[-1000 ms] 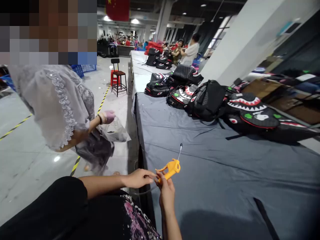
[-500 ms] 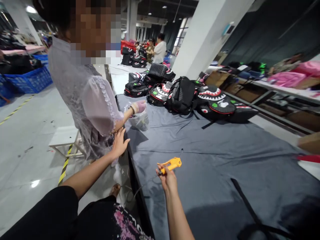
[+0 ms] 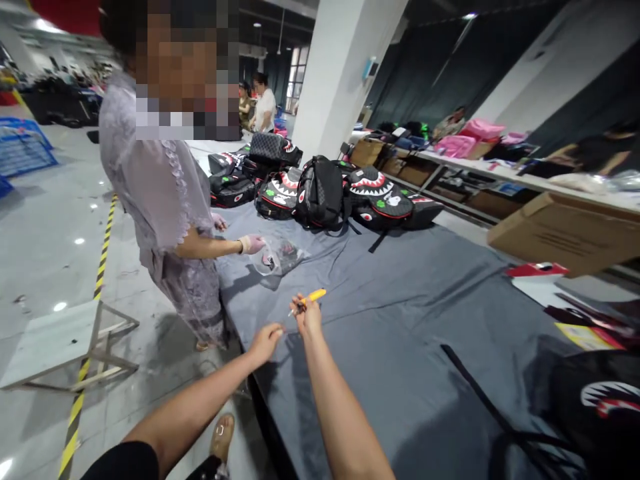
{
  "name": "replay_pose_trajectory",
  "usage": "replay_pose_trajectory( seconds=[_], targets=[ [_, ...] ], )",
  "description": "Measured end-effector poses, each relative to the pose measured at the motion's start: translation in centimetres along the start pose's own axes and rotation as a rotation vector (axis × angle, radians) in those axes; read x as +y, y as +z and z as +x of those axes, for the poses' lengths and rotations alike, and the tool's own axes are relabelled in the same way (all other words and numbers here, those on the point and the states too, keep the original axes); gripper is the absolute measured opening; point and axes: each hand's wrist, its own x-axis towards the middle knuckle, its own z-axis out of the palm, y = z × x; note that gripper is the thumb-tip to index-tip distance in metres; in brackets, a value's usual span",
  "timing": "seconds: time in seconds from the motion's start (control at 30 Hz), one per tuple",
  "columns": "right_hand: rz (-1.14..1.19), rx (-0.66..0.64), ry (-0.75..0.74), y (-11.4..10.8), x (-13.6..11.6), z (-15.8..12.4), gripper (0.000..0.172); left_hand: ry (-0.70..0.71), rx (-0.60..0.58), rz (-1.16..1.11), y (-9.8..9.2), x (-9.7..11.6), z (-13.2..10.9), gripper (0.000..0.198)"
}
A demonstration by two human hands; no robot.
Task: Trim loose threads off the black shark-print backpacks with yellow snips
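While blue crates (image 3: 27, 148) sit on the floor at the far left, a pale-topped stool (image 3: 57, 343) stands nearer, beside a yellow-and-black floor stripe (image 3: 104, 253). Next comes a co-worker (image 3: 155, 187) in a pale lace-trimmed garment, standing at the edge of a table (image 3: 400, 287) spread with grey cloth. The co-worker's gloved hand (image 3: 251, 244) grips a clear plastic bag (image 3: 280, 259) over the cloth (something dark shows through the plastic). Nearer the camera, the person's left hand (image 3: 267, 343) reaches over the table edge with its fingers bent; whether they pinch anything, I cannot tell. Just to its right, the right hand (image 3: 306, 313) is closed around a yellow tool (image 3: 316, 295), which is above the cloth, partly covered by the fingers, its yellow end pointing up and to the right. Beyond the hands, black backpacks (image 3: 320, 193) with shark-mouth prints are heaped on the table's far part. Farther right, a black strap (image 3: 475, 390) runs across the cloth toward another shark-mouth backpack (image 3: 600, 427) in the near corner, and a cardboard box (image 3: 565, 233) stands tilted behind the table.
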Motion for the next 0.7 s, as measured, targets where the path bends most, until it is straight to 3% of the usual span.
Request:
replay_pose_trajectory(
  seconds=[0.1, 0.17, 0.23, 0.37, 0.47, 0.6, 0.7],
  targets=[
    [-0.008, -0.011, -0.1, 2.2, -0.6, 2.2, 0.021, -0.01, 0.061, 0.02, -3.7, -0.1, 5.0, 0.037],
    [-0.03, -0.019, -0.145, 2.7, -1.1, 3.1, 0.026, -0.003, 0.069, 0.024, -5.1, -0.5, 6.6, 0.04],
    [-0.072, -0.007, -0.143, 2.2, -0.8, 3.1, 0.026, 0.003, 0.034, 0.014, -5.3, -1.3, 6.2, 0.041],
    [-0.227, 0.021, -0.036, 0.3, 1.2, 2.3, 0.019, -0.03, -0.089, -0.032, -3.7, -3.0, 2.6, 0.044],
    [-0.33, -0.012, -0.05, 0.8, 1.5, 3.5, 0.02, -0.02, -0.099, -0.062, -3.1, -2.7, 2.9, 0.049],
    [-0.455, -0.095, -0.201, 3.2, 0.8, 6.4, 0.038, 0.056, -0.006, -0.091, -4.8, 0.4, 8.4, 0.044],
    [-0.634, -0.104, -0.287, 3.9, 2.2, 7.3, 0.047, 0.072, 0.057, -0.105, -6.7, 1.9, 12.6, 0.039]
  ],
)
